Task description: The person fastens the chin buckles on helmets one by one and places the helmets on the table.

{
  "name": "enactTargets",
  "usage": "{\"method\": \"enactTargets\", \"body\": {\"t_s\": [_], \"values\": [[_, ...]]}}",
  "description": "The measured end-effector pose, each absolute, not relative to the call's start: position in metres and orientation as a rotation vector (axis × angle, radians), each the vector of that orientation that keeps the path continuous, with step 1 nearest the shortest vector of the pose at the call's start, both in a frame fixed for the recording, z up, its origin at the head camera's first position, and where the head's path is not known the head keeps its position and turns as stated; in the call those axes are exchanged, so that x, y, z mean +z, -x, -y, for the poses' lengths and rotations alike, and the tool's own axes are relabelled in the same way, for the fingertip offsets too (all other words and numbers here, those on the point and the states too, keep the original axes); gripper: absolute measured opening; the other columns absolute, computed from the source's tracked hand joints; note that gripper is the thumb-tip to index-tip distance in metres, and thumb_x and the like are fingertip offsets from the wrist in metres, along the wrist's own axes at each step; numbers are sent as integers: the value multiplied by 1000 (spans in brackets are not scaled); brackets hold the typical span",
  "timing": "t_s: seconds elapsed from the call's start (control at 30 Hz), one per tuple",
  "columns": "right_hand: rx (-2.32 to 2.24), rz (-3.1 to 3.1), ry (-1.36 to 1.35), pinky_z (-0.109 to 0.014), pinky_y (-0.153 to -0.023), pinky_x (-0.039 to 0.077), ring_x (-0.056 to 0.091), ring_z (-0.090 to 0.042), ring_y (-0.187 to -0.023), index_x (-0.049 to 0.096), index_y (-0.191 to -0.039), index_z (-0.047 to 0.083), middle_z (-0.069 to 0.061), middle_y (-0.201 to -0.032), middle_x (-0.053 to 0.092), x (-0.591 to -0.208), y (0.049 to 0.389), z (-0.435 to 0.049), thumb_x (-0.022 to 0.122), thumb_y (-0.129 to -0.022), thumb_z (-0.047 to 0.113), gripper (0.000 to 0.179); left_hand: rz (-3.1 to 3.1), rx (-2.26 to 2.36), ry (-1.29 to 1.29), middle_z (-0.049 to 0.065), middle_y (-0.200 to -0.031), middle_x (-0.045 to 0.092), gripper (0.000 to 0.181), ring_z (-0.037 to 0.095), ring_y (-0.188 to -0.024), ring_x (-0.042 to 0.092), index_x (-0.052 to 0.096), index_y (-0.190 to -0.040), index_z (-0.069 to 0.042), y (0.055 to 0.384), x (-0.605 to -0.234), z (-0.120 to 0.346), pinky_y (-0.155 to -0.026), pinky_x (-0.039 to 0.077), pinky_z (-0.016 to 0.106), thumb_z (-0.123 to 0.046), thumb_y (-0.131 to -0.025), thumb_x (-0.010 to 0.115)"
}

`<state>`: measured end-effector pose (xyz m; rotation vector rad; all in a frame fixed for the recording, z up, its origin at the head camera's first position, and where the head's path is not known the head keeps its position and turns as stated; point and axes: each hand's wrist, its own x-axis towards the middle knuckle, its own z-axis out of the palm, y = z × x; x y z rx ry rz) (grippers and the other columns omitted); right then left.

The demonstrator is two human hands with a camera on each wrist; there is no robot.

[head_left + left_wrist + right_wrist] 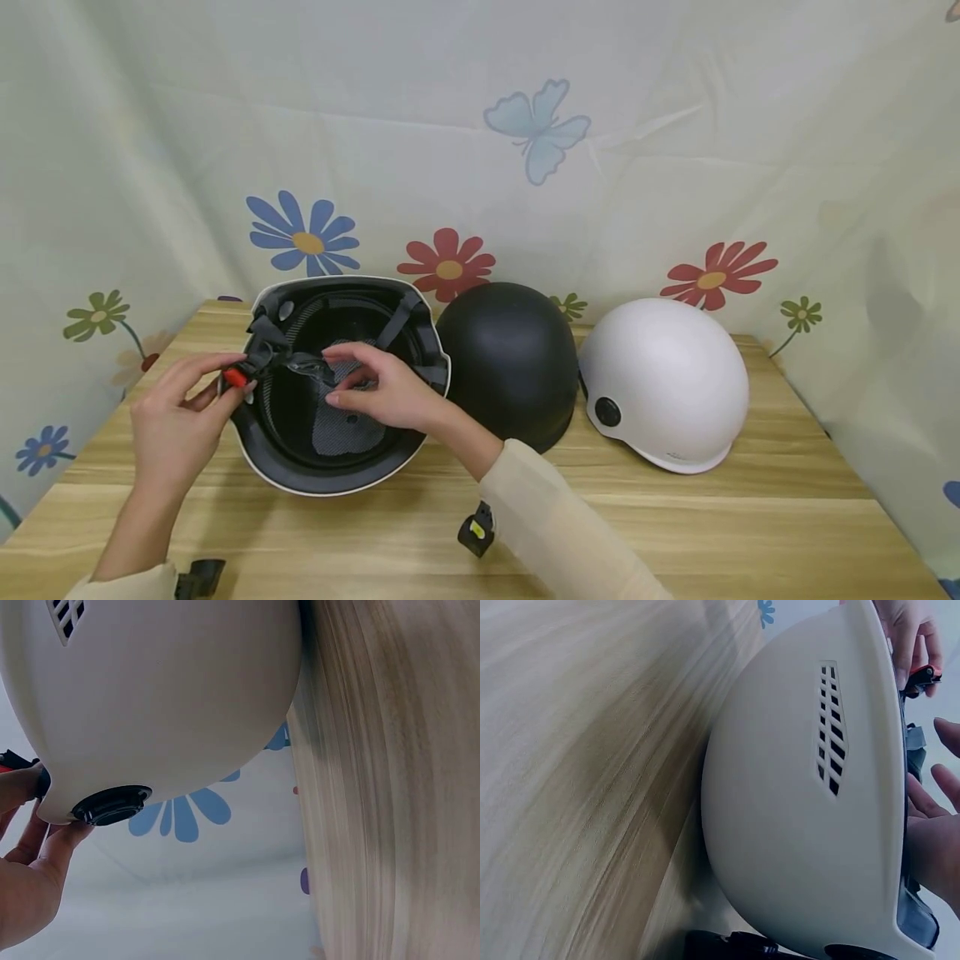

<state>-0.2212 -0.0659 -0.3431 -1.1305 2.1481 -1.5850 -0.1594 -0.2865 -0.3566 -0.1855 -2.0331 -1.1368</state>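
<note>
An upturned white helmet (341,481) lies at the left of the table, its black lining facing up. At its left rim my left hand (176,417) pinches the chin strap's red-and-black buckle (236,377) between thumb and fingers. The black chin strap (262,346) runs bunched from there over the helmet's opening. My right hand (390,387) hovers over the lining with thumb and fingers parted, fingertips right by the strap's loose end. In the right wrist view, the right hand (937,840) has its fingers spread beside the rim. The left wrist view shows left fingers at the rim near a black round cap (112,805).
A black helmet (506,367) sits dome up right beside the white one. Farther right stands another white helmet (667,375), dome up, with a black round cap on its side. Behind the wooden table (600,533) hangs a flower-printed curtain (420,150).
</note>
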Motion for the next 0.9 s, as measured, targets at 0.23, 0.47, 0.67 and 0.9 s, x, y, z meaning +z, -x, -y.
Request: {"method": "enactTargets", "body": {"t_s": [0.23, 0.47, 0.67, 0.9], "values": [[-1591, -2134, 1082, -18, -75, 48, 58, -7, -92, 46, -130, 5, -8, -128, 48, -350, 224, 68, 65, -83, 4, 51, 2054, -1118, 176, -20, -94, 56, 35, -4, -90, 54, 68, -95, 5, 158, -355, 284, -74, 42, 7, 23, -65, 67], [-1597, -2097, 1051, -19, -73, 49, 58, -6, -91, 45, -131, 8, -10, -121, 51, -357, 225, 71, 65, -83, 3, 53, 2050, -1108, 186, -22, -94, 55, 35, -5, -91, 53, 68, -94, 6, 156, -353, 283, -75, 42, 7, 23, -64, 68], [-1585, -2059, 1051, -18, -75, 48, 60, -5, -88, 41, -134, 9, -19, -111, 56, -360, 227, 71, 64, -83, 1, 57, 2048, -1078, 198, -24, -94, 55, 34, -6, -91, 53, 68, -93, 5, 153, -350, 281, -75, 41, 7, 22, -63, 69], [-1549, -1988, 1032, -19, -80, 46, 61, -6, -89, 35, -139, 13, -9, -133, 40, -364, 228, 71, 64, -83, 0, 65, 2045, -1065, 216, -24, -94, 55, 35, -7, -91, 53, 69, -93, 4, 151, -348, 279, -76, 41, 7, 22, -64, 69]]}}
